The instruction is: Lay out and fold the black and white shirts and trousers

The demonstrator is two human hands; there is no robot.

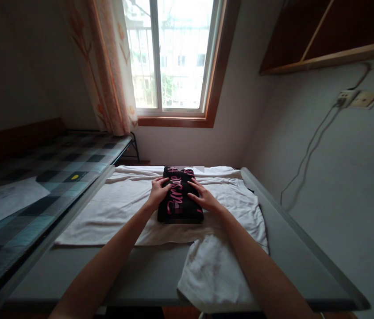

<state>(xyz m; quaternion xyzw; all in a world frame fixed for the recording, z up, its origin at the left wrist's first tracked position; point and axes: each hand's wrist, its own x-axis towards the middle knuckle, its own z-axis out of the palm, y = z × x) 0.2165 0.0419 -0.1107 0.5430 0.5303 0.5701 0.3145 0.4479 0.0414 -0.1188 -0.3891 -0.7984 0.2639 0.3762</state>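
A: Two-handed, touching what?

B: Resting left hand (158,193) and right hand (208,200), both open with fingers spread, on opposite sides of the folded black garment (188,213), lying on the white shirt (107,212).

A: Handling it how?

B: Preferably pressing lightly and evenly, squaring the folds, avoiding dragging the shirt beneath.

A: Seeing any containers?

B: Seeing an open-fronted wall cabinet (346,53) at upper right; not making out contents.

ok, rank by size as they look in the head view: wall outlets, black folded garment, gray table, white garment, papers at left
1. gray table
2. white garment
3. black folded garment and papers: too alike to rank
4. wall outlets
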